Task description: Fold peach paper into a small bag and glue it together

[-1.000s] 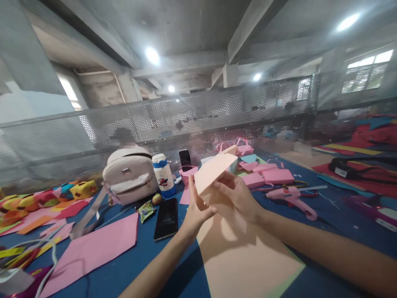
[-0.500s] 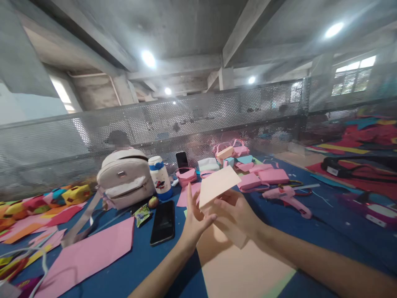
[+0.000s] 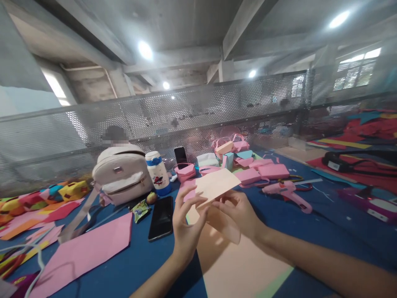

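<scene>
A folded piece of peach paper [image 3: 218, 182] is held up between both hands in the middle of the head view. My left hand [image 3: 187, 219] pinches its left edge between thumb and fingers. My right hand [image 3: 240, 211] grips the paper's near right side, fingers curled under the upper flap. A lower flap of the same paper bends down below the hands. Under them, a large peach sheet [image 3: 242, 269] lies on the blue table [image 3: 108, 277], with a green edge showing beneath it.
To the right lies a pink hot glue gun [image 3: 288, 192]. Pink paper bags [image 3: 273, 170] stand behind the hands. At left are a black phone [image 3: 161, 219], a bottle [image 3: 158, 174], a cream backpack [image 3: 122, 174] and a pink sheet [image 3: 89, 252]. A perforated metal screen [image 3: 198, 111] borders the back.
My left hand has shifted slightly left, and its fingers have bent from upright into a pinch on the paper's edge. The folded paper has tipped flatter. The view has moved a little.
</scene>
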The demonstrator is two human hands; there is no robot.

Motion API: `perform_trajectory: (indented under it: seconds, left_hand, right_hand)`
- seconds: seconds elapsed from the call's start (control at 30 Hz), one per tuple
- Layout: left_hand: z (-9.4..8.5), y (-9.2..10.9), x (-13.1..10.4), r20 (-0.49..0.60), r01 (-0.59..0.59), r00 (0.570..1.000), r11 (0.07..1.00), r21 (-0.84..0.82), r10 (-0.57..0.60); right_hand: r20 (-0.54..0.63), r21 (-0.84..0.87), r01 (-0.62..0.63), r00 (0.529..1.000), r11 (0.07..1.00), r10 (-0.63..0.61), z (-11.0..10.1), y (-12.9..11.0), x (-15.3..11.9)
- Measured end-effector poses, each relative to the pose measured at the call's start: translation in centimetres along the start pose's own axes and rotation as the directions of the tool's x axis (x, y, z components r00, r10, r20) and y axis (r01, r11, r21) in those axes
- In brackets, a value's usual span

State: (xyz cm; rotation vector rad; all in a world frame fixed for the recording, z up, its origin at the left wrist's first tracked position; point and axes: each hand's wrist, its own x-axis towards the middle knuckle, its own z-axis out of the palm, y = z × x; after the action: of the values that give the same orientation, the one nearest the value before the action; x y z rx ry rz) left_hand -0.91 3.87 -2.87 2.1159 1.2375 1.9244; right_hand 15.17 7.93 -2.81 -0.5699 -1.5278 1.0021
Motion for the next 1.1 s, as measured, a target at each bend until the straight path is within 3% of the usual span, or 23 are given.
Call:
perform_trajectory:
  seconds: [0.73,0.93,1.1]
  left_hand:
    - [-0.02,-0.22,0.01,0.025,0.044,0.999,0.990,-0.136,-0.041]
    - [0.09,-0.21,-0.01,0.019,0.064,0.998,0.986,-0.155,-0.062]
    - [0.24,-0.07,0.05,0.005,0.089,0.996,0.982,-0.167,-0.089]
  right_hand:
    - [-0.124,-0.228,0.105,0.983,0.968,-0.136,-0.19,-0.04,-0.43]
    - [-0.070,-0.288,0.232,0.963,0.929,-0.262,-0.52,0.25,-0.53]
    - [-0.010,-0.366,0.394,0.904,0.843,-0.427,-0.86,0.19,-0.59]
